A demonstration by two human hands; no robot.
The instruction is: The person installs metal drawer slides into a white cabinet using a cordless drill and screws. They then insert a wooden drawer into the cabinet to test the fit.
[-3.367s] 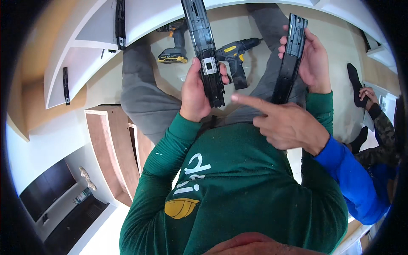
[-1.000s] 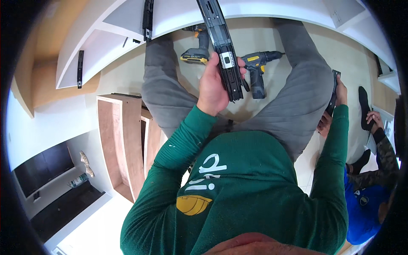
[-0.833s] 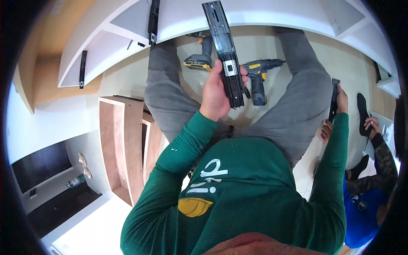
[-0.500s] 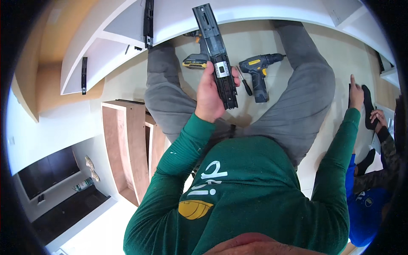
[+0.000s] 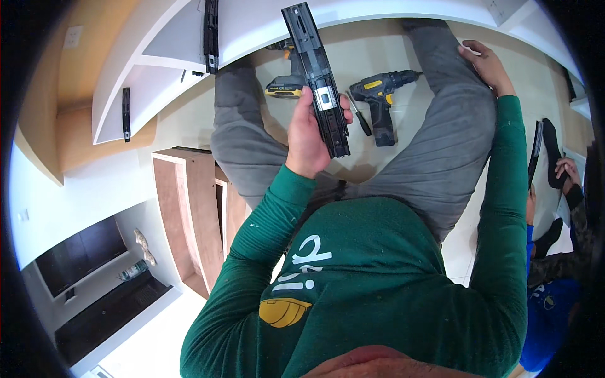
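My left hand [image 5: 307, 142] grips a black metal drawer slide [image 5: 307, 47] near its lower end, thumb on one side and fingertips on the other. The slide stands nearly upright, leaning a little left, with a silver piece at its middle. My right hand [image 5: 493, 70] is off to the right beside my grey-trousered lower leg, its fingers stretched out and holding nothing. On the floor between my legs lie a black and yellow cordless drill [image 5: 380, 107] and a screwdriver [image 5: 362, 121]. A second cordless drill [image 5: 287, 85] lies partly hidden behind the slide.
A white cabinet panel [image 5: 372, 9] curves across the far side. Black slides [image 5: 211, 38] are fixed to its left parts. Wooden drawer boxes [image 5: 203, 214] stand at my left. A co-worker in blue [image 5: 548, 315] sits at the right, near another slide [image 5: 535, 151].
My right hand has moved from pointing at the right, near the co-worker, up and inward to my right leg. The left hand keeps the drawer slide in nearly the same place.
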